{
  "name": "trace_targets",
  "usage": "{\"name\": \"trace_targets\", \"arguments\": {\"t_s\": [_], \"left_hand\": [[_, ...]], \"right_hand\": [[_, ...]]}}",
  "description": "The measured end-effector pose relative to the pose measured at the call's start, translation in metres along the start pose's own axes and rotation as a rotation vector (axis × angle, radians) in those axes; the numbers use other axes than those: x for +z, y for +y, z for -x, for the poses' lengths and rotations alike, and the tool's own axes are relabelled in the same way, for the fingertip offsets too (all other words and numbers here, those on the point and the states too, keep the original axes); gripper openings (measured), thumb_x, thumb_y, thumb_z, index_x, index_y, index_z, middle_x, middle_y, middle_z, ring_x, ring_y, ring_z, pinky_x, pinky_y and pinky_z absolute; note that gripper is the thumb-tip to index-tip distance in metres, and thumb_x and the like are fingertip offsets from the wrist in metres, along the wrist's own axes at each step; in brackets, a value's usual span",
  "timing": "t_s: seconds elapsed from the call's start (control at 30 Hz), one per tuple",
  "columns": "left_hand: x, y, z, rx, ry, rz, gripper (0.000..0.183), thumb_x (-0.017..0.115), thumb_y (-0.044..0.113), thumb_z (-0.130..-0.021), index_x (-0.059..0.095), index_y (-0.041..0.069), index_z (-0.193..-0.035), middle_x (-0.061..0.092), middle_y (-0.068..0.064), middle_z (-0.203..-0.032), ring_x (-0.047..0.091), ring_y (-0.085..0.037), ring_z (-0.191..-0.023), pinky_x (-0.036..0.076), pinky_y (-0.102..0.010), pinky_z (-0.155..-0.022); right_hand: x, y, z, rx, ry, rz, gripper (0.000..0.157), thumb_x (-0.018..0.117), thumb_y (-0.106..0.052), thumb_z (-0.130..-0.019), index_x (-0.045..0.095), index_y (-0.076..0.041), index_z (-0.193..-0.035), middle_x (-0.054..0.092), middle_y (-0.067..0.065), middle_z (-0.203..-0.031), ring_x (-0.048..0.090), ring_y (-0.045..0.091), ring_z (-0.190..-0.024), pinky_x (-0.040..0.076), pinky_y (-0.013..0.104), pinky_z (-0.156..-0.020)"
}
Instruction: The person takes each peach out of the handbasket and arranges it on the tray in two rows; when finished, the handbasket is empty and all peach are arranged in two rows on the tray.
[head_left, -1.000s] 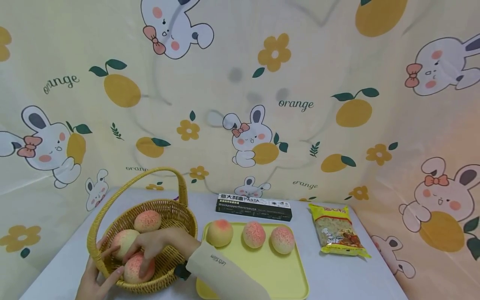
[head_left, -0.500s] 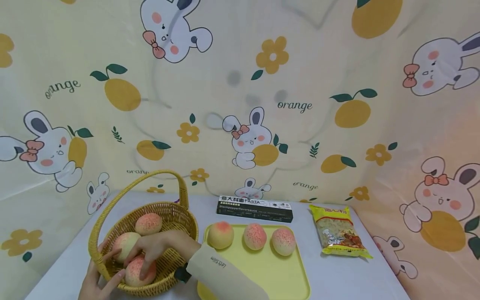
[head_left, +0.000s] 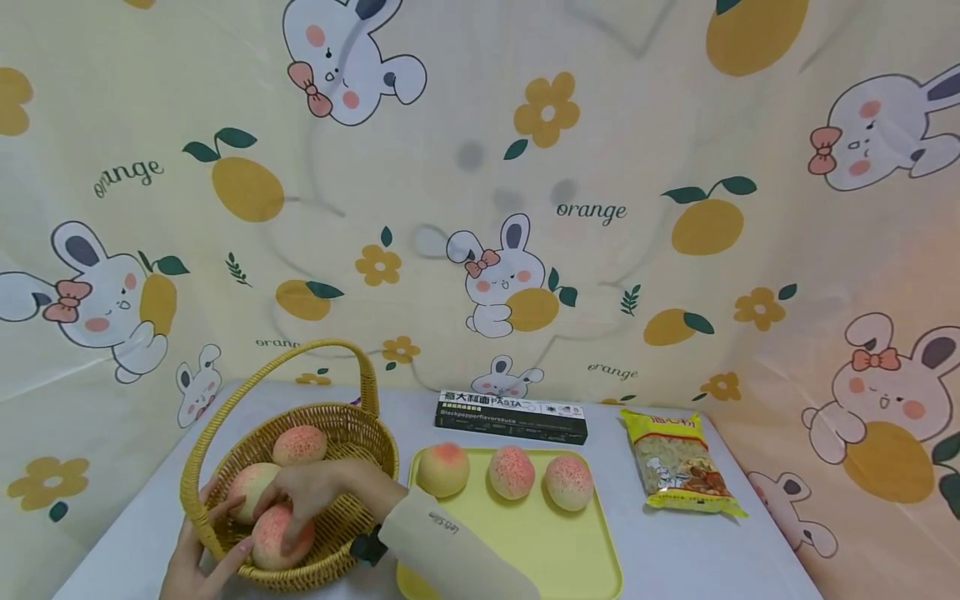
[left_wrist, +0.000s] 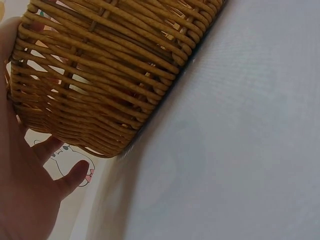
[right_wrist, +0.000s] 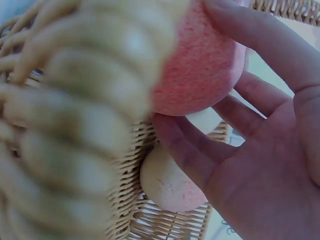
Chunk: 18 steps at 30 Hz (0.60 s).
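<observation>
In the head view a woven basket (head_left: 337,567) with a tall arched handle stands at the left. Inside it lie three pink-and-cream peaches: a back one (head_left: 300,446), a middle one (head_left: 251,487) and a front one (head_left: 281,537). My right hand (head_left: 311,492) reaches in from the right and holds the front peach (right_wrist: 200,65) between thumb and fingers; the right wrist view shows it against the blurred basket rim (right_wrist: 85,100). My left hand (head_left: 197,554) grips the basket's left rim by the handle's foot, some fingers outside the wicker wall (left_wrist: 100,85).
A yellow tray (head_left: 547,550) right of the basket bears three more peaches (head_left: 512,472) along its back, and my right sleeve crosses its left side. Behind it lies a black pasta box (head_left: 510,418). A yellow food packet (head_left: 678,462) lies at the right. Printed cloth (head_left: 420,167) hangs behind.
The head view has shifted slightly. Both hands, the basket and the peaches otherwise keep their places.
</observation>
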<state>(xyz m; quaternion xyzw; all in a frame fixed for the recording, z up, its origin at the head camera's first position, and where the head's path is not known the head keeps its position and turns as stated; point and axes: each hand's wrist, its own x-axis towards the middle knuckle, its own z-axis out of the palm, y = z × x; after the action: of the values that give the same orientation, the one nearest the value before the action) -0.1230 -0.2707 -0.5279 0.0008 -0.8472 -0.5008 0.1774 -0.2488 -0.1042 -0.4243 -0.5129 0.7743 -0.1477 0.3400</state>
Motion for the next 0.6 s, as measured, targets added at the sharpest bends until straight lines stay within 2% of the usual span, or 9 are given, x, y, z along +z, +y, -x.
{"name": "trace_targets", "arguments": {"t_s": [0.13, 0.37, 0.6], "left_hand": [[0.000, 0.001, 0.000, 0.012, 0.008, 0.021, 0.087, 0.068, 0.014, -0.096, 0.011, 0.019, -0.161, 0.044, 0.035, -0.122, 0.028, 0.021, -0.117, 0.026, -0.003, -0.083], [0.000, 0.001, 0.001, -0.003, -0.004, 0.015, 0.087, 0.068, 0.017, -0.096, 0.010, 0.022, -0.161, 0.044, 0.035, -0.122, 0.029, 0.022, -0.115, 0.025, -0.004, -0.081], [-0.001, -0.002, -0.001, 0.037, 0.006, 0.028, 0.083, 0.066, 0.011, -0.097, 0.014, 0.016, -0.160, 0.043, 0.033, -0.127, 0.024, 0.018, -0.125, 0.022, 0.000, -0.091]], "right_hand": [[-0.002, 0.001, 0.005, 0.006, 0.050, -0.003, 0.056, 0.078, -0.018, -0.088, 0.059, -0.014, -0.140, 0.058, -0.011, -0.135, 0.049, -0.006, -0.118, 0.037, 0.006, -0.088], [-0.005, 0.006, 0.017, 0.010, 0.116, -0.125, 0.056, 0.075, -0.018, -0.089, 0.057, -0.014, -0.141, 0.054, -0.011, -0.139, 0.046, -0.005, -0.124, 0.038, 0.011, -0.094], [-0.013, 0.015, 0.033, -0.036, 0.207, -0.200, 0.054, 0.076, -0.019, -0.089, 0.057, -0.013, -0.139, 0.055, -0.012, -0.137, 0.049, -0.004, -0.119, 0.040, 0.012, -0.093]]}}
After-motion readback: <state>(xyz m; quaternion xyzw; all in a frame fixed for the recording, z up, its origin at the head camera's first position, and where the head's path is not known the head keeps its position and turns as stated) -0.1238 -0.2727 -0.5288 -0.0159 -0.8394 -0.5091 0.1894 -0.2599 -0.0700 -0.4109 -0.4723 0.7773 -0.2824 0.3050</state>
